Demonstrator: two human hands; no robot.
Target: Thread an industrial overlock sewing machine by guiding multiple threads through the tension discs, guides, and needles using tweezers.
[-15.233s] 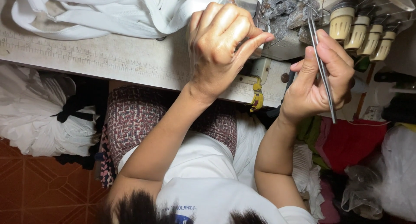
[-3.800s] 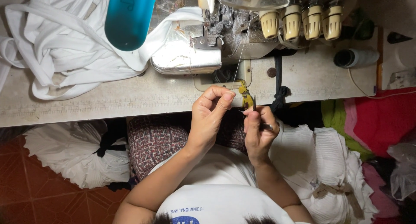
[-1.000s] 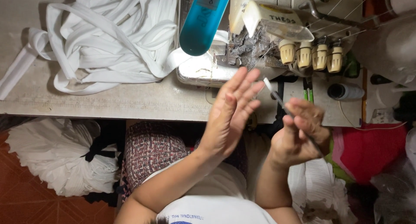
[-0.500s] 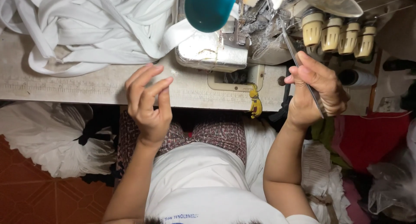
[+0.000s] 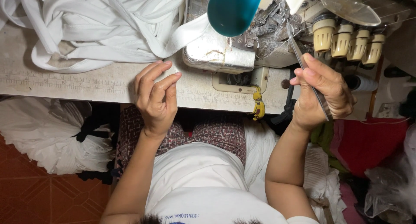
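Observation:
My right hand (image 5: 323, 91) grips long metal tweezers (image 5: 305, 65), whose tips point up at the thread-covered part of the sewing machine (image 5: 260, 37). My left hand (image 5: 157, 96) hovers over the front edge of the worktable (image 5: 86, 83), fingers curled loosely with thumb near the fingertips; nothing visible is held in it. A pile of white fabric strips (image 5: 99, 24) lies on the table to the left, with one strip running under the machine's metal cover (image 5: 216, 52).
A teal cone (image 5: 232, 7) hangs over the machine. Several cream tension knobs (image 5: 346, 39) line its right side. A yellow tag (image 5: 258, 107) dangles at the table's edge. White cloth bundles (image 5: 47, 137) lie on the floor left; red cloth (image 5: 368, 141) right.
My left hand has dropped from beside the machine to the table's front edge and curled its fingers. My right hand still holds the tweezers near the machine.

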